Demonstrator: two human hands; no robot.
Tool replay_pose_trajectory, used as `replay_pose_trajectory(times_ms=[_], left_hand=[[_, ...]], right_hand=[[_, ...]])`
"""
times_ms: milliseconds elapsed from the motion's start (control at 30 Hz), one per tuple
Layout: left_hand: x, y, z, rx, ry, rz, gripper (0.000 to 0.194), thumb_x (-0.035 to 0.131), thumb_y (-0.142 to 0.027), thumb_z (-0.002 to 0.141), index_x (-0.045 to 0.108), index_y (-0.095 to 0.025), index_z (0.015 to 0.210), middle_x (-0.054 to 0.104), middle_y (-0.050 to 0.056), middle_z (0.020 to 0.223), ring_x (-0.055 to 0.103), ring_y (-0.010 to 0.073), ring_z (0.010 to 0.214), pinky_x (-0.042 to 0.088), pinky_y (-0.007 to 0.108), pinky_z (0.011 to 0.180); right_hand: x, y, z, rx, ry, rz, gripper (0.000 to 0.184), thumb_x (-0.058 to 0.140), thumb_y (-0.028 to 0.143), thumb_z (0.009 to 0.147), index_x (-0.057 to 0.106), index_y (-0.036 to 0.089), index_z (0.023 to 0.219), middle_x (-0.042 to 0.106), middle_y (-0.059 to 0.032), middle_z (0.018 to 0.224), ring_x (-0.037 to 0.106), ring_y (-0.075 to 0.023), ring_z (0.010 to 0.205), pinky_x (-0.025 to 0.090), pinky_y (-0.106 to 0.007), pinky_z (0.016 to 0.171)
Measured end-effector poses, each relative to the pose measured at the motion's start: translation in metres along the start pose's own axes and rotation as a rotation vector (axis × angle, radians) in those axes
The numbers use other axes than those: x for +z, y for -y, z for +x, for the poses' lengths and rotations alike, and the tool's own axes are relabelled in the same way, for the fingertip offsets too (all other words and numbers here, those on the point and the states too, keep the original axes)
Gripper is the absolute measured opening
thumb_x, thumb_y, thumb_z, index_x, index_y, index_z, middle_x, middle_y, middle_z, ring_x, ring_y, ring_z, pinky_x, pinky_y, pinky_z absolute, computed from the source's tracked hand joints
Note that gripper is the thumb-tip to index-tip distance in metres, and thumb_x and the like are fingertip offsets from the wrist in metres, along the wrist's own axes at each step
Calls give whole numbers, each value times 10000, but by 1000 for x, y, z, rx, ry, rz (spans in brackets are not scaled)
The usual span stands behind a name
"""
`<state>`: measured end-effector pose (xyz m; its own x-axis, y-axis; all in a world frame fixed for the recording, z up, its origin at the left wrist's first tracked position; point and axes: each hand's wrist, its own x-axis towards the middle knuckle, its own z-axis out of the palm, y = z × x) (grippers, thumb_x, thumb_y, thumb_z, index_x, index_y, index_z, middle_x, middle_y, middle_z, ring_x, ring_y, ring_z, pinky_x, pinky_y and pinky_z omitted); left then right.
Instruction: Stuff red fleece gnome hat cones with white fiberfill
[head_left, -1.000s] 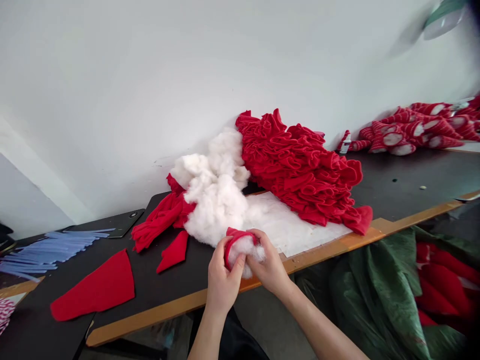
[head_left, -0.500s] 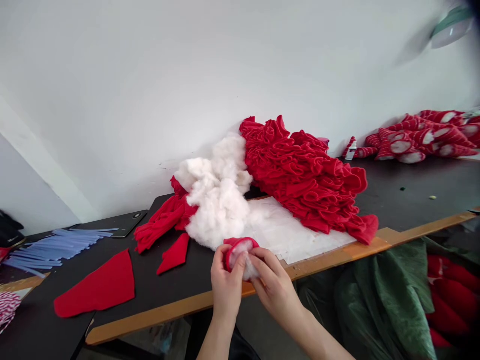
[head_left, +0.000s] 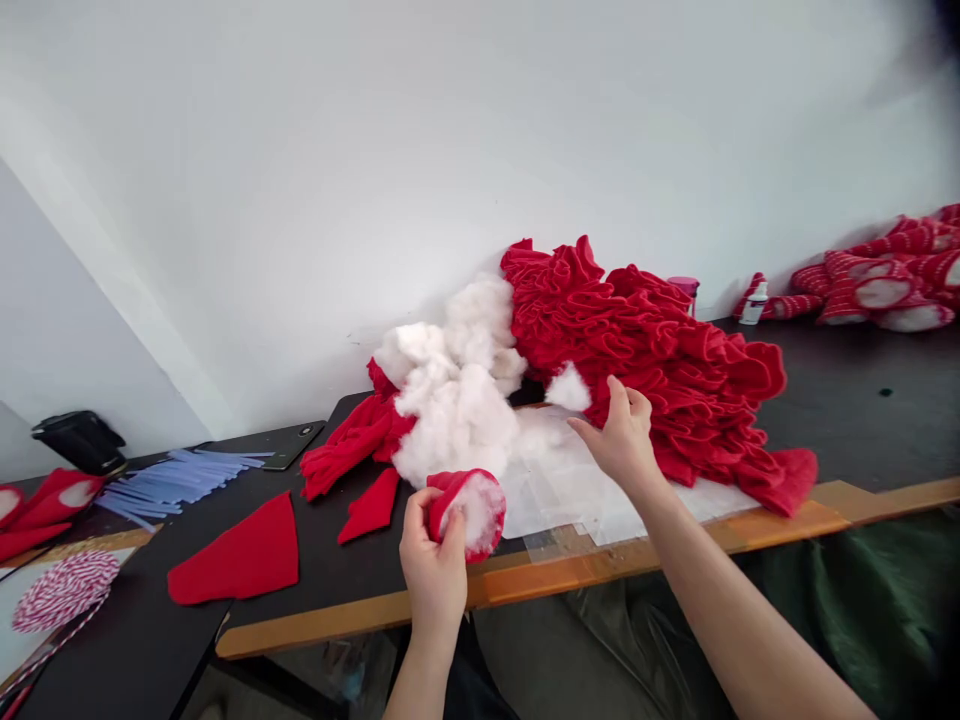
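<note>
In my left hand (head_left: 435,545) is a red fabric pouch (head_left: 450,484), its round mouth turned toward me and packed with white stuffing. My left thumb presses at the rim. My right hand (head_left: 621,435) is stretched out over the table with thumb and fingers apart. Just beyond its fingertips shows a small tuft of white stuffing (head_left: 568,388), apart from the hand; whether it is in the air or resting on something I cannot tell. A large heap of white stuffing (head_left: 457,400) lies between my hands and the wall, beside a big pile of red fabric pieces (head_left: 637,340).
Left on the black table are a flat red fabric piece (head_left: 236,558), blue strips (head_left: 180,482), a phone (head_left: 294,446) and red-white twine (head_left: 66,590). Striped stuffed pieces (head_left: 885,280) and a small white bottle (head_left: 754,303) stand at right. A wooden edge (head_left: 525,583) runs along the front.
My right hand has left the pouch, moved forward and right, and opened; a tuft of stuffing is now beyond it. The pouch stays in my left hand. The view has shifted left.
</note>
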<state>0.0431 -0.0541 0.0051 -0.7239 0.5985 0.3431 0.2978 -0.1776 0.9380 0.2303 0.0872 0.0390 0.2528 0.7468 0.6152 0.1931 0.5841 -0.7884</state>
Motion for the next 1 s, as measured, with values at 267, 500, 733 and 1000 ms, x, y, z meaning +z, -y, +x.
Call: replay_pose_trajectory(times_ms=[267, 500, 733, 1000], left_hand=[[0, 9, -12, 68, 50, -62, 266, 652, -118, 620, 631, -248, 851, 656, 33, 867, 591, 228, 815, 418, 281, 770], [-26, 3, -6, 84, 163, 107, 354, 606, -107, 654, 588, -256, 974, 661, 26, 868, 602, 226, 777, 424, 272, 694], [-38, 5, 3, 183, 202, 240, 182, 655, -161, 624, 652, -244, 787, 642, 25, 736, 573, 222, 698, 422, 277, 684], [-34, 26, -7, 249, 166, 262, 115, 579, -212, 701, 569, -224, 815, 625, 26, 695, 586, 208, 643, 431, 273, 626]], right_hand=[[47, 34, -121, 138, 561, 231, 224, 454, 109, 668, 589, 190, 828, 607, -19, 759, 569, -163, 698, 474, -279, 628], [57, 29, -123, -89, 341, 111, 366, 352, 42, 492, 578, 194, 736, 542, -13, 717, 538, -165, 691, 430, -277, 612], [47, 47, -140, -141, 516, 174, 465, 460, 48, 641, 580, 217, 1058, 506, -57, 985, 534, -192, 931, 484, -295, 728], [53, 33, -140, 277, 366, 139, 255, 486, 116, 603, 598, 174, 825, 630, -23, 765, 581, -184, 716, 471, -283, 647]])
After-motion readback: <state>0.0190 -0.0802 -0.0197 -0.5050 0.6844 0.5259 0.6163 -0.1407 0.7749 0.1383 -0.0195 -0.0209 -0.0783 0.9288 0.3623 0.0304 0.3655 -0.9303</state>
